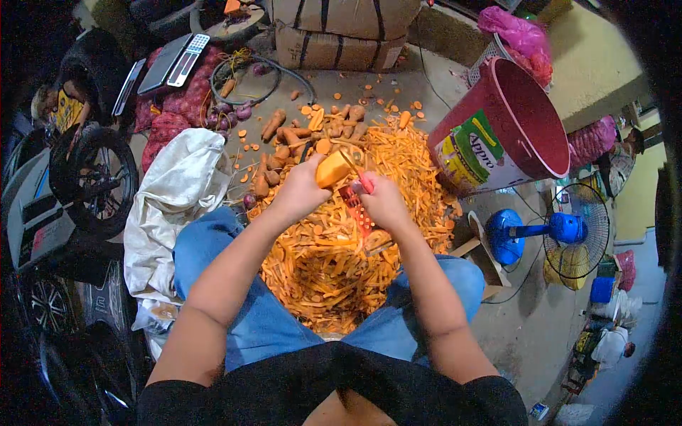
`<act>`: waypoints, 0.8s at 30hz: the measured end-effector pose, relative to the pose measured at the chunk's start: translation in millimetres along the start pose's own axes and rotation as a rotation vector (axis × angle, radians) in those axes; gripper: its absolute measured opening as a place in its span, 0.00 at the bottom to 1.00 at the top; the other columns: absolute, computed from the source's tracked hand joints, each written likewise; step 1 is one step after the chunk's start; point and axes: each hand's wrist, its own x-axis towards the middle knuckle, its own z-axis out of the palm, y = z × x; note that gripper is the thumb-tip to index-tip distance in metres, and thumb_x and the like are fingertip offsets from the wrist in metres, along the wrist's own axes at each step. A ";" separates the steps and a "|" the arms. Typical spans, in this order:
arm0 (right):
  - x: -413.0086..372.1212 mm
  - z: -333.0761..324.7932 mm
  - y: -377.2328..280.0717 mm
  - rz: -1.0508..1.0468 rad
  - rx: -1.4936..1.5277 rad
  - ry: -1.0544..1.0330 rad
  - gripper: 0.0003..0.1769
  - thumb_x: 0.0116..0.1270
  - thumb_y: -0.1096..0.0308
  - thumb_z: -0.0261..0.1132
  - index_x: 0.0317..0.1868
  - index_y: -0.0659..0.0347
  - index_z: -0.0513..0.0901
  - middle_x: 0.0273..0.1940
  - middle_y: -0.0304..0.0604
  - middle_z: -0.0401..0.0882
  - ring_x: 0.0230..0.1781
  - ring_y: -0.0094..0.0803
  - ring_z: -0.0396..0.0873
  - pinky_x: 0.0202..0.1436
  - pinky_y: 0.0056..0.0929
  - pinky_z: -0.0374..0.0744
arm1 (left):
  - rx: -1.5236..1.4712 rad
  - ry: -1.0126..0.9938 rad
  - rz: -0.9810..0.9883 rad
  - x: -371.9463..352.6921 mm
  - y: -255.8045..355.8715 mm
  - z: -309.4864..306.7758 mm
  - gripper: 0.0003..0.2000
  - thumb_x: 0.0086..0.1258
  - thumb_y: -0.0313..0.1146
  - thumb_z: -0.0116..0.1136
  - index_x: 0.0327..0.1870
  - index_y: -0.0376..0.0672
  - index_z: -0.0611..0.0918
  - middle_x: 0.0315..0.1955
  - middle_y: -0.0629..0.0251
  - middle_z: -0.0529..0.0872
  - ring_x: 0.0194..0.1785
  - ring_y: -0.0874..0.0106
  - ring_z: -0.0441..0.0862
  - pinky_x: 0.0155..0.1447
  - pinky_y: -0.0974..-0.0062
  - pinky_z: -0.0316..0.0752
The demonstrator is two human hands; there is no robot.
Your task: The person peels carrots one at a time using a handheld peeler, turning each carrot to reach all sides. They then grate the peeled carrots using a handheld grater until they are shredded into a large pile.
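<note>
Over strips (pixel 305 248): left (pixel 302 192) clasps carrot (pixel 333 169); right (pixel 385 201), red handle (pixel 366 182).

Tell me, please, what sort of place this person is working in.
Probably a garage or storeroom for preparing vegetables: carrot strips heaped on the floor, red mesh sacks and a motorbike wheel nearby.

Floor (pixel 522 316): grey, bare in stretches, strewn round the middle.
Shavings (pixel 312 263): a broad orange heap of loose strips, running from the centre toward one o'clock.
Carrots (pixel 273 125): unpeeled, piled at eleven o'clock — touching the heap.
Slices (pixel 242 133): small orange rounds, scattered between ten and one o'clock.
Bucket (pixel 446 135): dark red, two o'clock, just beside the shavings.
Fan (pixel 506 240): blue base, three o'clock.
White sack (pixel 174 192): crumpled, nine o'clock.
Mesh sacks (pixel 195 89): red, ten o'clock.
Cartons (pixel 341 51): brown, stacked at twelve — lower one down.
</note>
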 end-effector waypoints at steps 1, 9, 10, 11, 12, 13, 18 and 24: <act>-1.5 1.0 -1.4 0.001 0.010 -0.001 0.07 0.51 0.70 0.54 0.29 0.65 0.72 0.21 0.47 0.72 0.21 0.31 0.69 0.27 0.26 0.68 | 0.009 0.028 0.007 0.1 0.8 0.6 0.23 0.39 0.26 0.55 0.42 0.35 0.68 0.29 0.47 0.75 0.36 0.57 0.74 0.39 0.70 0.68; -4.2 3.8 1.3 -0.067 0.057 0.003 0.08 0.54 0.67 0.54 0.29 0.64 0.73 0.20 0.48 0.71 0.20 0.35 0.68 0.27 0.28 0.68 | 0.004 0.052 0.040 -3.1 13.5 -3.7 0.21 0.40 0.24 0.55 0.41 0.36 0.69 0.29 0.48 0.75 0.37 0.56 0.73 0.40 0.69 0.68; -6.3 -0.3 -5.5 -0.041 0.056 -0.025 0.08 0.54 0.67 0.54 0.29 0.64 0.72 0.20 0.48 0.72 0.20 0.35 0.68 0.28 0.28 0.68 | 0.045 0.046 0.032 -5.3 20.3 -6.6 0.20 0.40 0.24 0.55 0.40 0.36 0.70 0.29 0.49 0.75 0.37 0.56 0.73 0.39 0.70 0.68; -7.6 -2.2 -9.0 -0.014 0.057 -0.053 0.08 0.54 0.66 0.53 0.29 0.63 0.72 0.21 0.48 0.72 0.20 0.36 0.68 0.28 0.29 0.68 | 0.088 0.038 0.024 -6.4 23.9 -7.9 0.19 0.41 0.24 0.55 0.40 0.36 0.70 0.30 0.49 0.75 0.37 0.57 0.73 0.39 0.70 0.68; -8.7 -2.1 -8.5 -0.012 0.055 -0.053 0.08 0.54 0.66 0.53 0.29 0.63 0.72 0.21 0.48 0.72 0.20 0.36 0.68 0.28 0.29 0.68 | 0.085 0.037 0.024 -6.4 22.9 -6.5 0.19 0.41 0.24 0.55 0.40 0.36 0.70 0.30 0.49 0.75 0.37 0.57 0.73 0.39 0.70 0.68; -9.8 -1.5 -7.6 -0.036 0.011 -0.015 0.08 0.55 0.66 0.53 0.28 0.64 0.72 0.21 0.48 0.72 0.20 0.36 0.68 0.28 0.29 0.68 | 0.050 0.068 0.128 -6.1 20.2 -4.8 0.20 0.40 0.24 0.55 0.40 0.36 0.70 0.30 0.49 0.75 0.37 0.57 0.73 0.39 0.71 0.68; 3.3 10.8 23.5 -0.069 0.038 0.065 0.10 0.51 0.65 0.54 0.25 0.64 0.75 0.22 0.53 0.73 0.24 0.45 0.73 0.26 0.36 0.71 | 0.020 0.106 0.241 -10.4 11.0 -1.8 0.23 0.41 0.28 0.60 0.42 0.39 0.70 0.32 0.56 0.76 0.38 0.65 0.75 0.41 0.74 0.68; 3.2 51.7 70.5 -0.258 -0.326 -0.091 0.16 0.52 0.59 0.51 0.25 0.64 0.77 0.22 0.52 0.74 0.23 0.44 0.73 0.26 0.38 0.71 | -0.496 -0.126 0.189 -16.1 25.7 -9.9 0.21 0.44 0.29 0.61 0.41 0.39 0.70 0.31 0.64 0.75 0.37 0.77 0.72 0.42 0.80 0.67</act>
